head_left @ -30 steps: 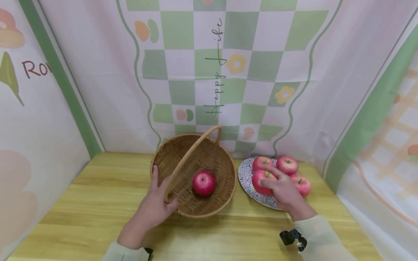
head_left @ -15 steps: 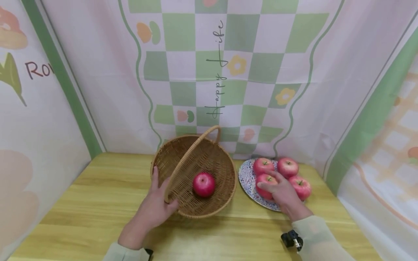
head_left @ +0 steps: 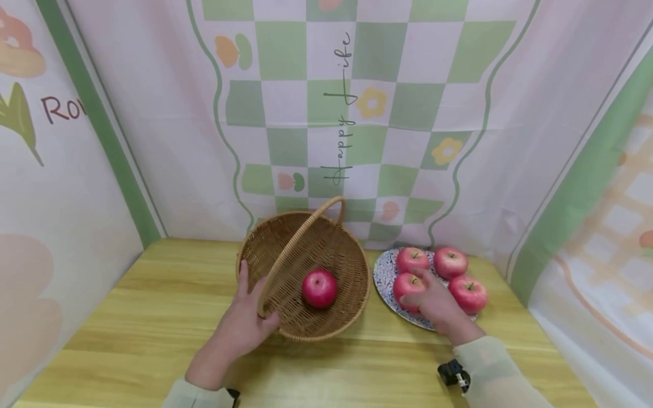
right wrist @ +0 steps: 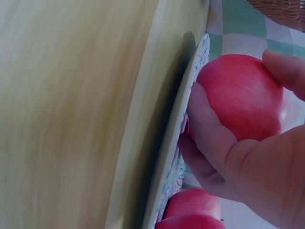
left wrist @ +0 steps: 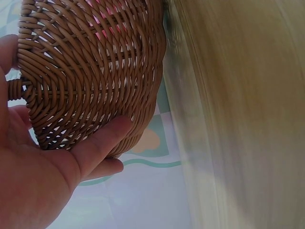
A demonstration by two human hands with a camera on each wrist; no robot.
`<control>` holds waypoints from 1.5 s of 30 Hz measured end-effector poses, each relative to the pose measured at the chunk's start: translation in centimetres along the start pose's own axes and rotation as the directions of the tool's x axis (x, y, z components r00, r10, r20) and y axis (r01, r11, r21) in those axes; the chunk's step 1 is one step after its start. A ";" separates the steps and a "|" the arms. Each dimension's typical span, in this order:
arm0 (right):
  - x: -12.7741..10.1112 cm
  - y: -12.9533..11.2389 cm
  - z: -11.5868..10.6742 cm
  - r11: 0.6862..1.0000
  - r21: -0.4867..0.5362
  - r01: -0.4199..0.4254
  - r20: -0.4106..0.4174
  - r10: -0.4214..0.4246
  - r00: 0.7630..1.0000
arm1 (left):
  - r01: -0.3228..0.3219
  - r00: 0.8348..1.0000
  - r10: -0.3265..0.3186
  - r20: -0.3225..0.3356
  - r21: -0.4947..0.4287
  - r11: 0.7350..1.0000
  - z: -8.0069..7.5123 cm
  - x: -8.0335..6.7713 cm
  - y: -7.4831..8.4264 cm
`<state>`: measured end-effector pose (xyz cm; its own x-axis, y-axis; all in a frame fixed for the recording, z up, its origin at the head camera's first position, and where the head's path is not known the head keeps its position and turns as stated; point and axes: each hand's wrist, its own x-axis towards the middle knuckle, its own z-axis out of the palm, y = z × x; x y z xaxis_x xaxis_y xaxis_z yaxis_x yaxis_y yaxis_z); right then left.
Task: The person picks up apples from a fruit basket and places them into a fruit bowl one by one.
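Left hand: the left hand (head_left: 245, 326) steadies the wicker basket (head_left: 326, 323) at its near-left rim, thumb up along the outer wall, fingers curled under the weave (left wrist view shows palm and fingers cupping the underside).
Right hand: the right hand (head_left: 433, 303) is closed round the front-left apple (head_left: 405, 283) on the patterned plate (head_left: 381, 277); thumb and fingers wrap its sides in the right wrist view, and the fruit sits on or just above the plate, cannot tell which.
Basket: tilted toward the person, handle (head_left: 296, 243) arching from the near rim to the far rim; one red apple inside (head_left: 319, 288), resting low on the woven floor.
Plate: on the wooden table (head_left: 153, 317), just right of the basket, close to its rim; three other apples (head_left: 449, 262) sit on it behind and right of the gripped one.
Backdrop: checked green-and-white cloth (head_left: 326, 113) hangs behind the table.
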<state>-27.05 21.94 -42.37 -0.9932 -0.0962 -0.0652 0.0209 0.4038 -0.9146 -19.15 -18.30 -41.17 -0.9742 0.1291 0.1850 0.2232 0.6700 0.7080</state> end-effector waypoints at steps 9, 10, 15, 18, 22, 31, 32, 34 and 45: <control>0.0 -0.5 0.9 0.988 -0.153 0.033 -0.039 -0.039 0.998 | 0.002 1.000 -0.002 0.004 -0.015 1.000 0.1 0.1 -0.2; 0.0 -0.6 1.0 0.991 -0.130 0.028 -0.035 -0.033 0.999 | 0.003 1.000 -0.003 0.004 -0.015 1.000 0.1 0.1 -0.2; 0.0 -0.9 1.4 0.996 -0.079 0.028 -0.025 -0.030 0.999 | 0.006 1.000 -0.006 0.000 -0.013 1.000 0.1 0.1 -0.2; -0.1 -1.1 1.4 0.989 -0.142 0.044 -0.043 -0.051 0.998 | 0.005 1.000 -0.005 -0.001 -0.007 1.000 0.2 0.1 -0.2; -0.1 -1.2 1.3 0.972 -0.228 0.056 -0.067 -0.073 0.995 | 0.005 1.000 -0.005 0.001 -0.016 1.000 0.2 0.2 -0.2; -0.7 -2.1 0.5 0.972 -0.234 0.022 -0.088 -0.043 0.995 | -0.003 1.000 0.003 0.009 -0.014 1.000 0.1 0.1 -0.2; -0.8 -2.3 0.3 0.976 -0.219 0.006 -0.081 -0.025 0.996 | -0.006 1.000 0.006 0.009 -0.011 1.000 0.1 0.1 -0.2; -1.0 -2.8 -0.2 0.984 -0.176 -0.033 -0.064 0.022 0.998 | -0.009 1.000 0.009 0.008 -0.008 1.000 0.1 0.1 -0.2; -2.2 -6.0 -1.6 0.986 0.113 0.121 -0.374 -0.071 0.925 | -0.016 1.000 0.016 0.001 -0.009 1.000 0.0 0.0 0.0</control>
<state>-25.15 21.19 -36.15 -0.9627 0.2226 0.1537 -0.0868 0.2841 -0.9549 -19.14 -18.29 -41.19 -0.9705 0.1405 0.1958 0.2392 0.6615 0.7108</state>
